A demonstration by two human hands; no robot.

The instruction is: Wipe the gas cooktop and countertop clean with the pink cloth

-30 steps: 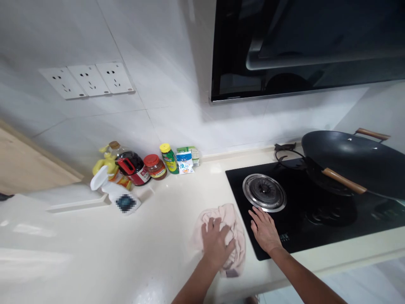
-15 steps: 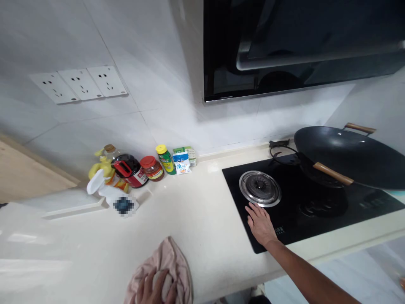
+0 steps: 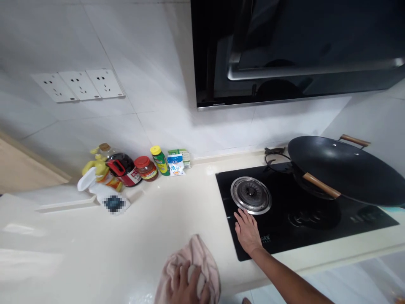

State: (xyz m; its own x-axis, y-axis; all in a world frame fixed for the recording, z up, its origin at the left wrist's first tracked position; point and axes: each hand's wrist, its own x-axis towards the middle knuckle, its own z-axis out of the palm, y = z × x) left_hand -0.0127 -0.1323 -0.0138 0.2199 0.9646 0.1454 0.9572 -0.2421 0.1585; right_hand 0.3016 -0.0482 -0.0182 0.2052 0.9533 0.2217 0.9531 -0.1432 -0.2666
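Observation:
My left hand (image 3: 186,283) presses down on a pink cloth (image 3: 207,264) on the countertop, with its fingers bent around a bunched part of it. The cloth lies crumpled near the counter's front edge, left of the black gas stove (image 3: 278,228). My right hand (image 3: 248,231) rests flat on the stove's glass top, fingers spread and holding nothing. Its fingertips reach the metal ring of the left burner (image 3: 251,195).
A dark wok (image 3: 341,169) with wooden handles sits over the stove's right side. Along the wall stand a spray bottle (image 3: 103,192), a dark sauce jug (image 3: 128,171), a red-lidded jar (image 3: 146,169), a yellow-capped bottle (image 3: 161,160) and a packet (image 3: 176,165). A range hood (image 3: 284,50) hangs above.
My left hand and the pink cloth have slid right across the counter, closer to the stove. The view has shifted slightly. My right hand stays on the stove by the burner.

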